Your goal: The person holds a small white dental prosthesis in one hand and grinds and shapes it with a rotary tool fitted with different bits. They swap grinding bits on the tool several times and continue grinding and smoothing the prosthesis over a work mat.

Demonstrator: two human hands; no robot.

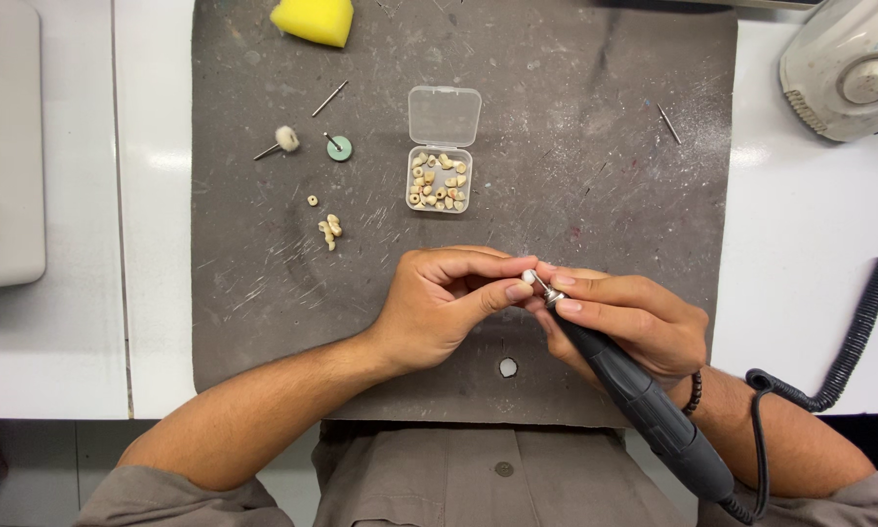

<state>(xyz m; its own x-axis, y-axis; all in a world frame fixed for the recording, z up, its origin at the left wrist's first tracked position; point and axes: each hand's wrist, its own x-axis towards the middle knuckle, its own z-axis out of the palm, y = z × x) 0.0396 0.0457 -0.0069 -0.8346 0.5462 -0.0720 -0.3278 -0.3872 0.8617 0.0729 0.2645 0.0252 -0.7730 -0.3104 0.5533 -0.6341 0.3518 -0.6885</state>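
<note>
Grey mat [595,146] roomy above — left hand [439,307] pinching small piece, right hand [634,327] gripping rotary handpiece [644,400].

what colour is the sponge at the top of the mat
Yellow; the sponge shows in the head view, at the mat's top edge.

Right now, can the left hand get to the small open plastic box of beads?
Probably yes. The left hand pinches a small piece, but the open box lies just beyond it on the grey mat, with nothing between them.
</note>
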